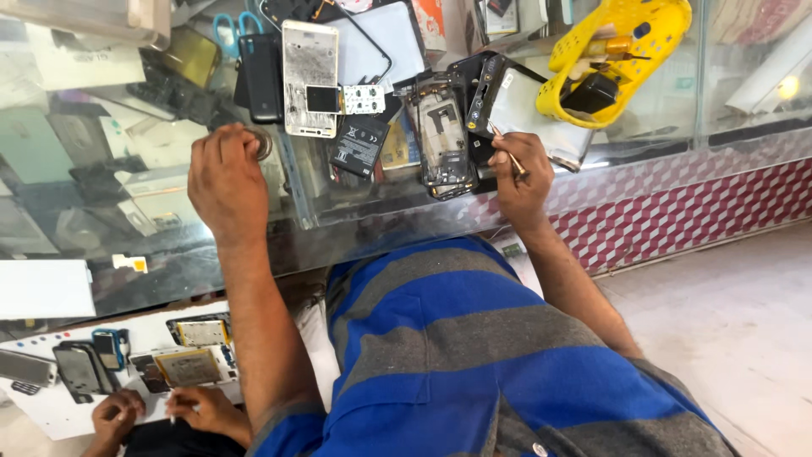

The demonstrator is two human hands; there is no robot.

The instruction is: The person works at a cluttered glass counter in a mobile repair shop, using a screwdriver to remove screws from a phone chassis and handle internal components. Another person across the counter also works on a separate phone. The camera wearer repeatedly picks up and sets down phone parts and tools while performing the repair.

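Right hand (pixel 520 173) was clamped on thin tweezers (pixel 506 151), tips at the edge of an opened phone (pixel 495 89) on the glass tabletop (pixel 355 216). Left hand (pixel 224 178) was curled over a small round object (pixel 264 142), well apart from the right; grip unclear. Stripped phone frame (pixel 441 140) and black battery (pixel 359 144) lay between the hands. Yellow tray (pixel 643 42) sat beyond. Another person's hands (pixel 161 413) were lower left.

Single head-worn view, looking steeply down from close above, facing a glass counter (pixel 355 224) at arm's reach
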